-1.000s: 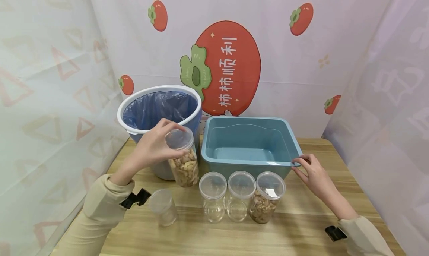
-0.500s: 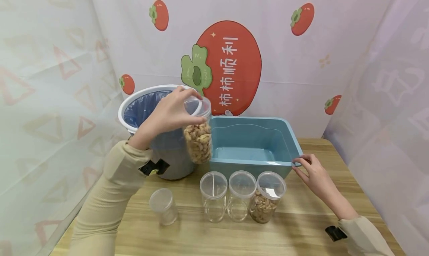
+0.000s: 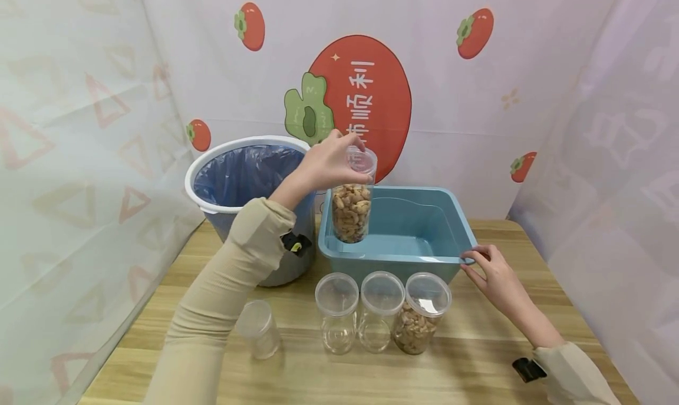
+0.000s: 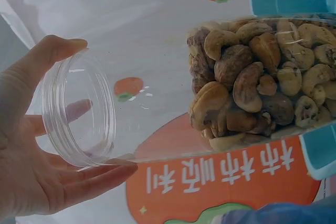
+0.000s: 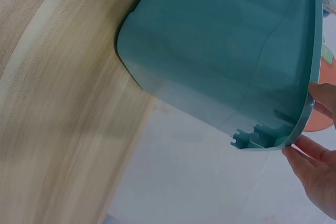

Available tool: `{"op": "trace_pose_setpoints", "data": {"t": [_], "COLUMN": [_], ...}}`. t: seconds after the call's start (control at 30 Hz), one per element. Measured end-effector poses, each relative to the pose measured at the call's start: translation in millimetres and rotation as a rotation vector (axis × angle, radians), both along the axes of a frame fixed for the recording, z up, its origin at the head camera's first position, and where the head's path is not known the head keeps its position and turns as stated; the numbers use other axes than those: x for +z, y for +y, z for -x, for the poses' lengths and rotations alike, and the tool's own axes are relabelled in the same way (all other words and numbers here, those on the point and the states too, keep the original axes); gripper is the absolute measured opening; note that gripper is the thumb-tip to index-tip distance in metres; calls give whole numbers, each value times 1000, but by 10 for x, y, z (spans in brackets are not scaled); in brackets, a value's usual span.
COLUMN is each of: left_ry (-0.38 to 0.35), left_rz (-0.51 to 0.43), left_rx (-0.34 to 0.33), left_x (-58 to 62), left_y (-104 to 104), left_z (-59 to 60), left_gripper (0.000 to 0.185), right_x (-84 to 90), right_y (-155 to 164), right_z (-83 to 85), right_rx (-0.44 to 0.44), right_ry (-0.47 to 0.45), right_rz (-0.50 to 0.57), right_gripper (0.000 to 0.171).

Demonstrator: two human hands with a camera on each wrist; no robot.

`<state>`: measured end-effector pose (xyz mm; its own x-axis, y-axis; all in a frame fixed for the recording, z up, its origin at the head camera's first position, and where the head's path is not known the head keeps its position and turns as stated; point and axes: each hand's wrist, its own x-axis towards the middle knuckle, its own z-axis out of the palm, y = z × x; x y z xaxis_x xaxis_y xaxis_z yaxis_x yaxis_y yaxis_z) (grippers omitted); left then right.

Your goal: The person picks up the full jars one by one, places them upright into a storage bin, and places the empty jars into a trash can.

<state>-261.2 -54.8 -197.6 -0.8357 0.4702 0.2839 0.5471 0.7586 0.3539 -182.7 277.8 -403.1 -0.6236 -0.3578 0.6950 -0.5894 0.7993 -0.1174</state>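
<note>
The left hand grips the nut jar by its top above the blue tub, whose near-right corner the right hand pinches. Apparently mid-transfer; lowering seems called for.

The left sleeve is long and cream-coloured, with fine ribbing along its length and a looser, creased cuff. A black fitting at this cuff carries a small yellow-green mark. The right sleeve is cream-coloured; a second black fitting adjoins its end.
</note>
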Motion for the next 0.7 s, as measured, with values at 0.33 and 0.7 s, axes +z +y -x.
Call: {"op": "trace_pose_setpoints", "data": {"t": [0.33,0.7], "left_ry": [-85,-165], "left_rz": [57,100], "left_rx": [-73,-126], "left_x": [-308,-717], "left_y": [236,217], "left_z": [247,467], "left_gripper": [50,53], "right_x": [-8,-29], "right_y": [19,21], "right_z": [16,16], "right_rx": [19,4], "right_ry": [22,9], "right_rz": [4,4], "right_gripper": [25,18]}}
